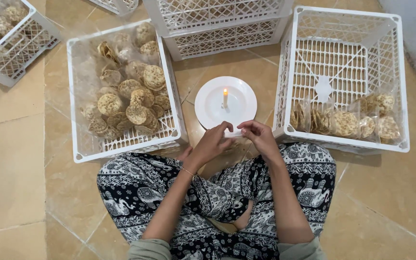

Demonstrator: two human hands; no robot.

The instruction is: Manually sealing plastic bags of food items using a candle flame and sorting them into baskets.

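Note:
My left hand (214, 140) and my right hand (261, 136) meet over the near rim of a white plate (208, 108) on the floor. A short lit candle (225, 98) stands upright in the plate's middle. Both hands pinch the edge of a thin clear plastic bag (237, 133) stretched between the fingertips, just short of the flame; its contents are hard to make out. I sit cross-legged in patterned black-and-white trousers (136, 185).
A white lattice crate (123, 144) at my left holds several round brown crackers in clear plastic. Another white crate (343, 143) at my right holds a row of bagged crackers along its near wall. More crates stand behind the plate (217, 36) and at far left (20, 53). A grey wall runs along the right.

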